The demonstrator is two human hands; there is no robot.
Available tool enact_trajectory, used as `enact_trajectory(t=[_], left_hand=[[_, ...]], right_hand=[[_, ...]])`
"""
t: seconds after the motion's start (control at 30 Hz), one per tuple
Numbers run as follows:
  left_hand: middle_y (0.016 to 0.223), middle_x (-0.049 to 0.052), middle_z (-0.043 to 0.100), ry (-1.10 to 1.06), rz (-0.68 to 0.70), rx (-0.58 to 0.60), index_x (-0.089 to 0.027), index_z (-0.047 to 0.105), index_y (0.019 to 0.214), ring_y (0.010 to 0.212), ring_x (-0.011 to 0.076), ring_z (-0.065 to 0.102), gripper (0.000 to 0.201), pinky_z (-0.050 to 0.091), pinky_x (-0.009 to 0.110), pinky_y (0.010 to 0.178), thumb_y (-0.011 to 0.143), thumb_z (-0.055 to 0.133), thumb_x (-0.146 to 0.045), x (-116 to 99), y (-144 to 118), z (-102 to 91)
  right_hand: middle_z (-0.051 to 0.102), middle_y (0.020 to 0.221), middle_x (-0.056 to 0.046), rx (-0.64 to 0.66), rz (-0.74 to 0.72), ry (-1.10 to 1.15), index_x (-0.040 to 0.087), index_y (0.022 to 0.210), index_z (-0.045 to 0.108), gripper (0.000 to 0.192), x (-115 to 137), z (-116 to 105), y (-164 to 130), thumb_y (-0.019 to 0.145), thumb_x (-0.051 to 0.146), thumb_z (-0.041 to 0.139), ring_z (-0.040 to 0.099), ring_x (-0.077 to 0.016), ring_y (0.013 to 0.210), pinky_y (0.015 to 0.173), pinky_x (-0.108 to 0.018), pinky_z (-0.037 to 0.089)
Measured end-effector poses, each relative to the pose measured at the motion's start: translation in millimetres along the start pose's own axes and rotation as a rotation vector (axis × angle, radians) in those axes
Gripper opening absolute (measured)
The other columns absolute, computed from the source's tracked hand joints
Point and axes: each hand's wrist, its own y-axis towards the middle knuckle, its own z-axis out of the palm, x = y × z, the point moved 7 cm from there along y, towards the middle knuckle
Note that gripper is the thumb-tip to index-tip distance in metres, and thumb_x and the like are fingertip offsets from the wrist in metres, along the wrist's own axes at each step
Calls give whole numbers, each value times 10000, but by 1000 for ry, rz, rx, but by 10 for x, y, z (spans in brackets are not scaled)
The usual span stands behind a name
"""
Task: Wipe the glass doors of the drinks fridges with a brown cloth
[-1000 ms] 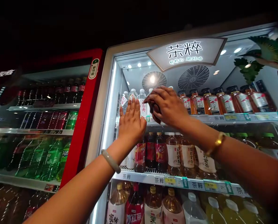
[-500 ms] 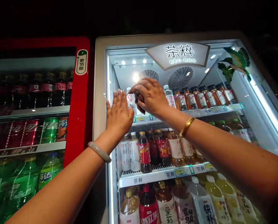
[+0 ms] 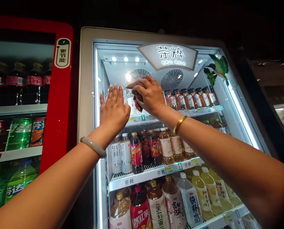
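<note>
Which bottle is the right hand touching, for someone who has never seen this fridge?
Find the lit cooler with the fan-shaped sign. On its top shelf, at the left end, the right hand rests on a clear bottle with a white label; the bottles further right hold amber tea.

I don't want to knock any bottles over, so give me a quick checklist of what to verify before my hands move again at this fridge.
1. Left hand flat and open, holding nothing: ok.
2. Right hand has a grip on the dark cloth: ok.
3. Water bottles on the top shelf upright: ok.
4. Tea bottles in a tidy row: ok.
5. Glass wiped clean: cannot tell.
</note>
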Motion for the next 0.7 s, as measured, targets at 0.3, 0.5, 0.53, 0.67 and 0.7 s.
enact_trajectory(t=[0.3, 0.5, 0.53, 0.67, 0.7], left_hand=[[1777, 117, 130, -16, 42, -7, -148, 189, 1686, 1660, 279, 80, 787, -49, 541, 1335, 948, 403, -320, -324, -123, 147], [1777, 119, 133, -21, -6, 16, -124, 195, 1684, 1662, 266, 53, 769, -55, 534, 1336, 960, 382, -305, -620, 8, 257], [1776, 126, 133, -17, -17, 18, -111, 197, 1682, 1662, 269, 51, 760, -52, 541, 1336, 968, 366, -312, -648, 10, 272], [1780, 90, 133, -23, -30, 41, -150, 207, 1686, 1662, 269, 65, 761, -53, 533, 1344, 961, 379, -306, -692, -131, 349], [1781, 63, 133, -32, -27, 47, -181, 208, 1690, 1662, 263, 62, 772, -61, 524, 1347, 951, 398, -299, -698, -173, 371]], right_hand=[[563, 1572, 53, 85, -285, 5, 390, 1229, 734, 330, -71, -85, -508, 1061, 349, 452, 364, -284, 1551, 1290, -540, 281], [552, 1582, -27, 5, -44, 25, 336, 1308, 698, 348, -499, -118, -247, 1022, 382, 505, 364, -360, 1533, 1243, -665, 293], [537, 1594, -25, 0, -51, 35, 324, 1306, 696, 357, -477, -117, -264, 1012, 425, 520, 340, -372, 1547, 1250, -686, 267], [555, 1572, 13, 29, -134, 86, 310, 1218, 736, 364, -483, -160, -618, 1008, 488, 498, 287, -355, 1579, 1288, -687, 202], [579, 1547, 25, 41, -147, 101, 327, 1194, 745, 345, -539, -182, -718, 1009, 464, 488, 301, -335, 1574, 1298, -663, 204]])
